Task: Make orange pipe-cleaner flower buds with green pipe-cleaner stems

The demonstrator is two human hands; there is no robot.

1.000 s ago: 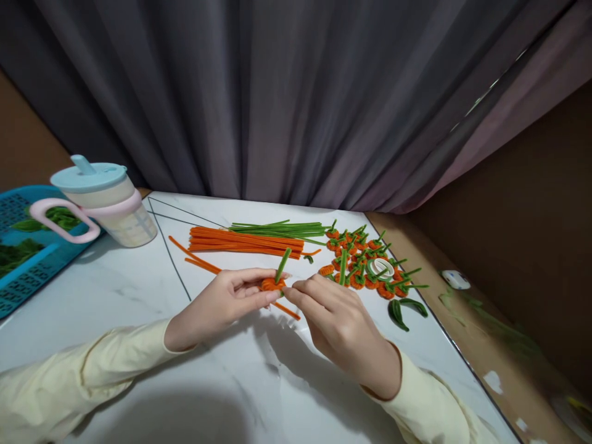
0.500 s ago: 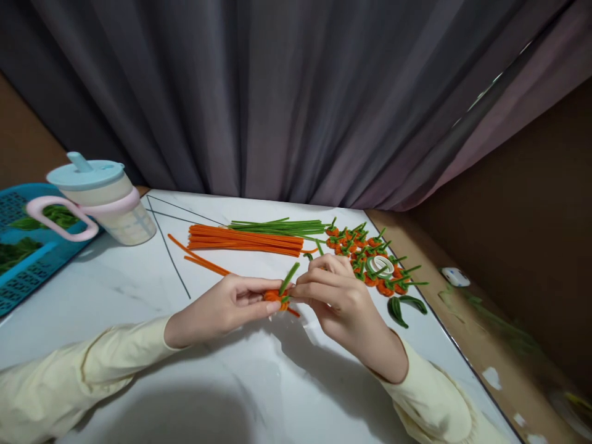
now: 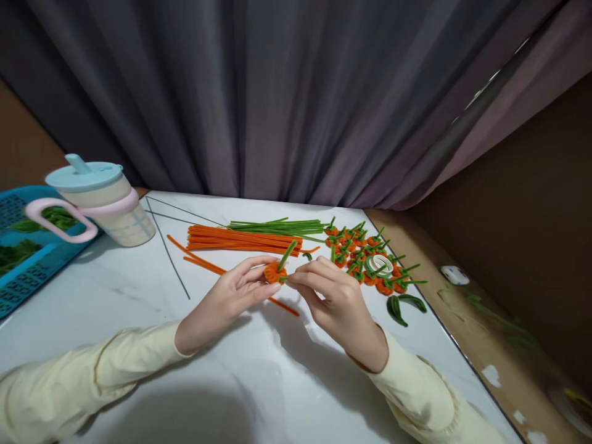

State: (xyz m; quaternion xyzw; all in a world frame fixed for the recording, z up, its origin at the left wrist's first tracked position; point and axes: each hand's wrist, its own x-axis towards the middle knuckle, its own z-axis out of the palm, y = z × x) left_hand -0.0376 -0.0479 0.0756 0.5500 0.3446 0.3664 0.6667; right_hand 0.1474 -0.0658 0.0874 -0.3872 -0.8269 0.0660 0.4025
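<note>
Between the thumb and fingers of my left hand [image 3: 234,288] is a small pumpkin [image 3: 275,273] twisted from orange pipe cleaner. A green pipe-cleaner stem [image 3: 287,254] sticks up from its top, tilted right. My right hand [image 3: 333,293] is closed in a pinch at the pumpkin's right side, on the short end of a green pipe cleaner [image 3: 283,279]; the fingertips partly hide that end. Below the hands, a loose orange pipe cleaner [image 3: 284,306] lies on the white table [image 3: 259,376].
Behind the hands lie bundles of orange pipe cleaners [image 3: 245,239] and green pipe cleaners [image 3: 277,226]. Several finished pumpkins [image 3: 356,246] surround a white tape roll [image 3: 379,265] at right, near dark green loops [image 3: 396,310]. A lidded cup [image 3: 111,206] and blue basket [image 3: 37,274] stand left.
Both hands have lifted the pumpkin slightly up and away from me. It is tilted so more of its ribbed orange side shows. The right hand stays pinched beside it.
</note>
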